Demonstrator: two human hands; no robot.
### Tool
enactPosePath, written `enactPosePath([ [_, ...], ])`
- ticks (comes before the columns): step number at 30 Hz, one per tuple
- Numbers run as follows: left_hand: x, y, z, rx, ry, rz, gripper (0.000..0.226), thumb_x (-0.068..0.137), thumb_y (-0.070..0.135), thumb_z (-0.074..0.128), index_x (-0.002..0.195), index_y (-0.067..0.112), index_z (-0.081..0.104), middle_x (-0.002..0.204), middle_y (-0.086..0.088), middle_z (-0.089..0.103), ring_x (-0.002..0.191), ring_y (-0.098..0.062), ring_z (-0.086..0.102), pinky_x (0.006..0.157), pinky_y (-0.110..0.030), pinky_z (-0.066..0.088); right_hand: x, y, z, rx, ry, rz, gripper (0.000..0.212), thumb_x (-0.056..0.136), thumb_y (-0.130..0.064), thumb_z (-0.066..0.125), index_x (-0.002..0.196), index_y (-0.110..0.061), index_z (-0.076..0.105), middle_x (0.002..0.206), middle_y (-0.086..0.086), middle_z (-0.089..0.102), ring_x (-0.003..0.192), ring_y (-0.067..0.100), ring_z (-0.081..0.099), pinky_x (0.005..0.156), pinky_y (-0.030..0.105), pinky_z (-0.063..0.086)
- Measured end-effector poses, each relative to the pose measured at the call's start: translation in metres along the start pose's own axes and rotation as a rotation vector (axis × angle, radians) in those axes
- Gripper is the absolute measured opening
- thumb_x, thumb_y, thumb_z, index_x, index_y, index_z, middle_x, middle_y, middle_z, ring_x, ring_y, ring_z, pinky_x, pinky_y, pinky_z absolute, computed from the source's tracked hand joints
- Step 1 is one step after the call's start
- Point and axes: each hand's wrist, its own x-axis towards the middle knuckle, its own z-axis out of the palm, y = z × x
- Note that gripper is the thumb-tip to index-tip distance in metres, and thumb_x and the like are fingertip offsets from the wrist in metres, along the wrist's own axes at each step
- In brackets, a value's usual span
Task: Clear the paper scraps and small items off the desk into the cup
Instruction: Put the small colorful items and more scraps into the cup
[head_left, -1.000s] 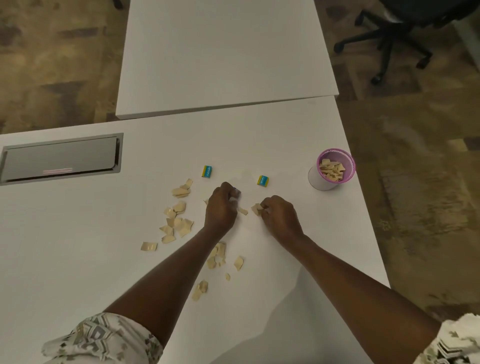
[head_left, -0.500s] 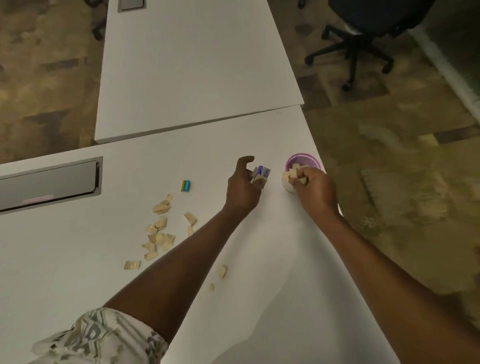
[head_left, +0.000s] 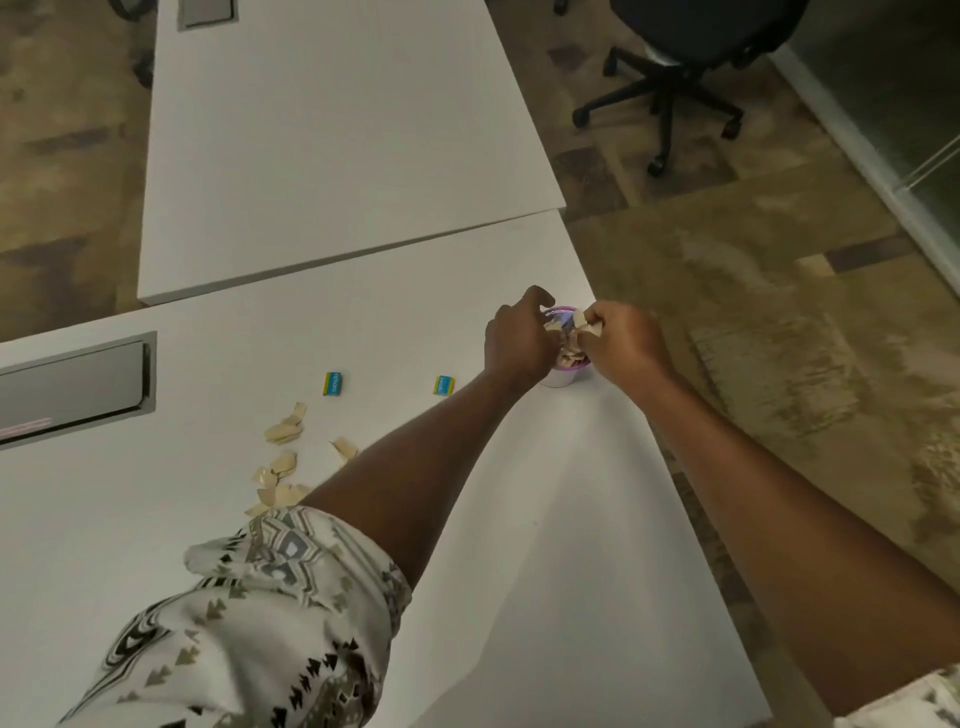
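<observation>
A small white cup (head_left: 560, 378) with a purple rim stands near the desk's right edge, holding tan paper scraps. Both my hands are over its mouth. My left hand (head_left: 517, 340) curls down over the cup's left side with a scrap pinched at its fingertips. My right hand (head_left: 626, 340) pinches a few paper scraps (head_left: 589, 325) above the rim. More tan scraps (head_left: 283, 431) lie scattered on the desk to the left, partly hidden by my left sleeve. Two small blue-and-yellow items (head_left: 334, 383) (head_left: 444, 385) lie flat between the scraps and the cup.
A grey cable hatch (head_left: 72, 389) is set into the white desk (head_left: 545, 519) at the left. A second white desk (head_left: 337, 130) adjoins at the back. A black office chair (head_left: 670, 62) stands on the carpet to the right. The cup sits close to the desk's right edge.
Both hands have moved from the scrap pile to the cup with scraps in them. The view has shifted to the right and moved closer.
</observation>
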Motion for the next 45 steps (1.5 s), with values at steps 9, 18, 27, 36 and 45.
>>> enactPosePath([
  [9,-0.001,-0.017,-0.012,-0.063,0.018,0.094,0.025,0.088,0.011,0.056,0.110,0.017,0.067,0.107,0.001,0.075,0.099,-0.024,0.067,0.088,-0.041,0.053,0.003,-0.002,-0.003,0.062,-0.036,-0.015,0.023,0.088,-0.013,0.056,0.106,-0.018,0.070,0.105,0.003,0.072,0.095,0.021,0.066,0.084,0.036,0.058],
  [18,-0.042,-0.084,-0.029,-0.009,0.071,0.022,0.021,0.090,0.018,0.063,0.110,0.019,0.067,0.100,0.001,0.071,0.092,-0.021,0.064,0.087,-0.040,0.053,-0.017,-0.005,0.024,-0.296,-0.216,-0.297,0.029,0.087,-0.020,0.055,0.113,-0.016,0.065,0.114,0.008,0.067,0.099,0.034,0.063,0.082,0.036,0.053],
  [27,-0.121,-0.160,-0.040,0.064,0.080,-0.025,0.022,0.090,0.018,0.067,0.112,0.017,0.067,0.104,-0.001,0.068,0.096,-0.023,0.061,0.088,-0.042,0.050,-0.018,-0.023,0.037,-0.288,-0.048,-0.285,0.018,0.088,-0.028,0.058,0.093,-0.012,0.065,0.098,0.004,0.065,0.099,0.028,0.061,0.081,0.033,0.050],
  [36,-0.133,-0.207,-0.076,0.193,0.164,-0.132,0.025,0.089,0.021,0.067,0.113,0.015,0.067,0.115,-0.007,0.063,0.101,-0.030,0.059,0.087,-0.043,0.050,-0.082,-0.067,0.110,-0.125,-0.283,-0.436,0.039,0.090,-0.026,0.063,0.127,-0.013,0.060,0.132,0.008,0.054,0.116,0.029,0.058,0.094,0.037,0.049],
  [45,-0.081,-0.231,-0.113,0.333,0.099,-0.237,0.052,0.092,0.026,0.061,0.141,0.014,0.051,0.149,-0.017,0.040,0.129,-0.037,0.048,0.105,-0.045,0.044,-0.067,-0.093,0.165,-0.293,-0.379,-0.230,0.043,0.089,-0.018,0.052,0.132,-0.021,0.050,0.130,0.014,0.037,0.112,0.036,0.050,0.082,0.037,0.045],
])
